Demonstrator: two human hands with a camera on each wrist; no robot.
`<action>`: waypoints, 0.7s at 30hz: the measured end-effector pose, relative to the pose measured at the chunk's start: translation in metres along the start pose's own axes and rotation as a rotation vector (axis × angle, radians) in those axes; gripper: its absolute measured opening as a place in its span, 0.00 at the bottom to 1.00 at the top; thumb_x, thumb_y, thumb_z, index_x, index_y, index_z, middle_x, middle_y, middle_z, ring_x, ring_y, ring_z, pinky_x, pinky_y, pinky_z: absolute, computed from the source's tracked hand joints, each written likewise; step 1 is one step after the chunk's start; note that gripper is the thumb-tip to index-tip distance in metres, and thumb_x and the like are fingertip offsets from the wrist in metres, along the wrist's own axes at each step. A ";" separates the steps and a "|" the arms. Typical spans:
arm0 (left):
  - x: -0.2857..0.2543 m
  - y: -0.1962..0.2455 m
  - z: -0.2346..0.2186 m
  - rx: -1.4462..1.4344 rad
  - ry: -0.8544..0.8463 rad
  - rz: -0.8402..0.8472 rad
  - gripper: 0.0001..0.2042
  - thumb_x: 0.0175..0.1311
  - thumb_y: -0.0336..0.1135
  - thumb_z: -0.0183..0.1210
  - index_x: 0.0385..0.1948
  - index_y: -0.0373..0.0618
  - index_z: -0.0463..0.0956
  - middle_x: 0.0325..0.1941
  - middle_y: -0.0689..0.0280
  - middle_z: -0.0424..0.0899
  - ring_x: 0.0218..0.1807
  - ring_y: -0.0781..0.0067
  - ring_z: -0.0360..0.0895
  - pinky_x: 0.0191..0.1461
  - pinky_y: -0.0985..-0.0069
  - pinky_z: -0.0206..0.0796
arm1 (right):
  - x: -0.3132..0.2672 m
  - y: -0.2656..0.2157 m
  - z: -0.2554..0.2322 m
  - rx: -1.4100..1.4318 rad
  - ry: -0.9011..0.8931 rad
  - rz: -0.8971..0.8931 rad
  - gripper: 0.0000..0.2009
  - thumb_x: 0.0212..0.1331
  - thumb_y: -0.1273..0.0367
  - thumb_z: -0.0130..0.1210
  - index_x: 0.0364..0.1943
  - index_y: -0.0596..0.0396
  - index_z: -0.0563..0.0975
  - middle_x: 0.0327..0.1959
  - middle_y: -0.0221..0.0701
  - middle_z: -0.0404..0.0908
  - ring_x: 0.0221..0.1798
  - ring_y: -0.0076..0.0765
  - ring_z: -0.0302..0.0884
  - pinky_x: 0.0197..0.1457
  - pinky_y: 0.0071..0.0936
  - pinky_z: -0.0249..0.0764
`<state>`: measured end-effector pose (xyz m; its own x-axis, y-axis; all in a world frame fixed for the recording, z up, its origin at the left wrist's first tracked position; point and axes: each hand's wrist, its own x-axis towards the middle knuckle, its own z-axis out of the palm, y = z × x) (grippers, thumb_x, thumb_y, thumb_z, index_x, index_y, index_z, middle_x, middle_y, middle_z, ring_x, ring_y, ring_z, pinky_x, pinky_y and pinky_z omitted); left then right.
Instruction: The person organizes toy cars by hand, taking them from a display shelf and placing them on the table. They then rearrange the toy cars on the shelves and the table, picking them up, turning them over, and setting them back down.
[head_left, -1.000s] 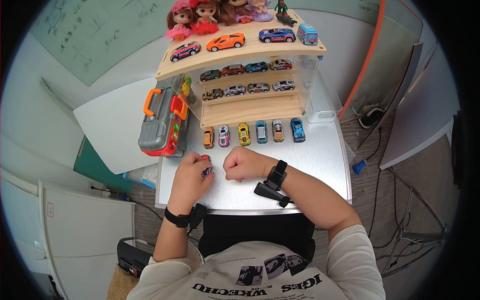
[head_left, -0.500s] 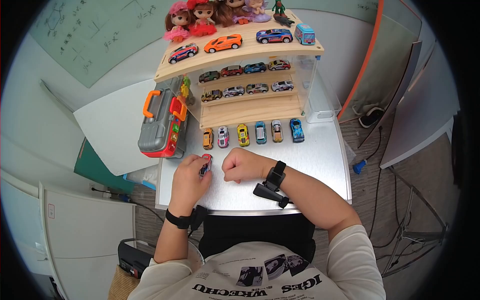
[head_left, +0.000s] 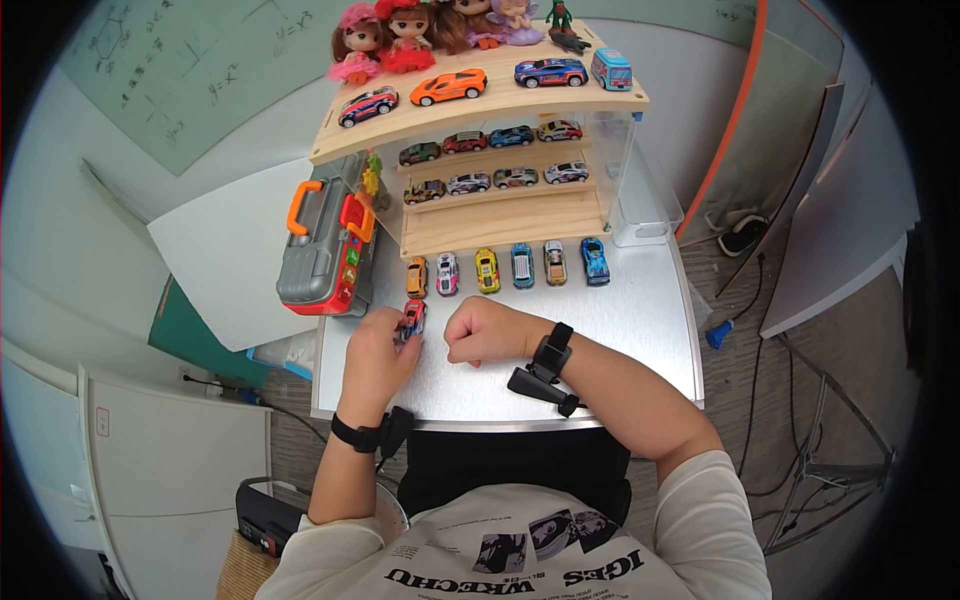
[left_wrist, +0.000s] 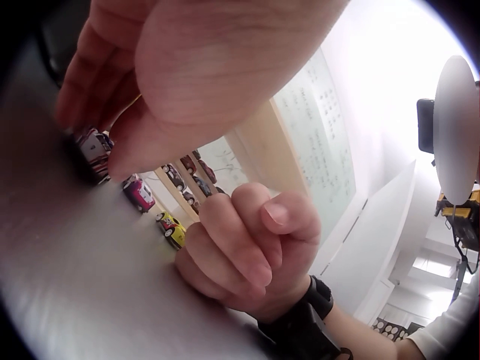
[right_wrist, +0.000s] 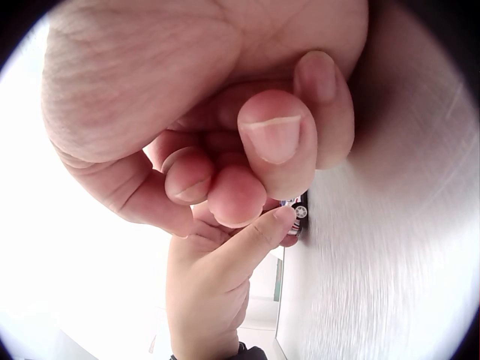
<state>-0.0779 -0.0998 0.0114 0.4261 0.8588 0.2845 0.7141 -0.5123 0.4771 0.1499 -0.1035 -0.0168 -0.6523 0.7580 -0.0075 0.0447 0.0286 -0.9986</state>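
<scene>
My left hand (head_left: 378,350) pinches a small red toy car (head_left: 414,318) between thumb and fingers on the metal tabletop. That car's nose sits close behind an orange toy car (head_left: 417,277), the leftmost of a row. In the left wrist view the fingers cover much of the held car (left_wrist: 94,150). My right hand (head_left: 490,330) rests on the table to the right, its fingers curled into a loose fist around nothing. Past it, the row continues with a pink and white car (head_left: 447,274), a yellow car (head_left: 487,271) and several others.
Behind the row stands a wooden display rack (head_left: 500,237) with toy cars on its shelves and more cars and dolls on top. A grey toolbox (head_left: 318,250) with an orange handle borders the left side. A clear plastic bin (head_left: 645,228) is at the right.
The red car, in my left hand's grasp, has moved slightly forward toward the orange car, and more of it shows now. My right hand has stayed in place.
</scene>
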 end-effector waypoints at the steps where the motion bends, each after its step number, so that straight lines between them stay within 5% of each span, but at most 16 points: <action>1: 0.000 0.000 0.000 0.000 0.000 -0.001 0.13 0.52 0.25 0.71 0.39 0.34 0.79 0.39 0.54 0.84 0.36 0.58 0.84 0.39 0.69 0.78 | 0.000 0.000 0.000 -0.002 0.003 0.000 0.14 0.56 0.71 0.60 0.14 0.58 0.75 0.13 0.26 0.75 0.19 0.18 0.73 0.25 0.22 0.67; 16: 0.001 -0.004 0.007 0.002 0.058 -0.097 0.13 0.52 0.26 0.70 0.38 0.36 0.79 0.36 0.57 0.84 0.31 0.66 0.81 0.36 0.72 0.74 | -0.001 -0.003 0.000 -0.021 0.007 -0.023 0.15 0.57 0.70 0.60 0.14 0.58 0.75 0.13 0.27 0.76 0.19 0.18 0.72 0.25 0.22 0.66; 19: 0.001 0.001 0.003 -0.150 0.088 -0.123 0.13 0.53 0.26 0.68 0.41 0.36 0.79 0.36 0.57 0.85 0.33 0.63 0.81 0.40 0.69 0.74 | 0.000 -0.001 0.000 -0.031 0.017 -0.021 0.13 0.54 0.69 0.59 0.14 0.58 0.77 0.14 0.28 0.77 0.19 0.19 0.74 0.25 0.22 0.67; 21: 0.000 0.000 0.002 -0.378 0.111 -0.101 0.14 0.54 0.24 0.68 0.43 0.36 0.80 0.38 0.61 0.86 0.34 0.71 0.80 0.41 0.74 0.74 | 0.001 -0.001 0.001 -0.018 0.016 -0.018 0.13 0.54 0.69 0.59 0.15 0.58 0.77 0.14 0.28 0.77 0.19 0.19 0.74 0.25 0.22 0.68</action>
<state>-0.0764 -0.0994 0.0097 0.2872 0.9101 0.2987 0.4856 -0.4071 0.7736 0.1487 -0.1033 -0.0161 -0.6407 0.7677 0.0115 0.0466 0.0538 -0.9975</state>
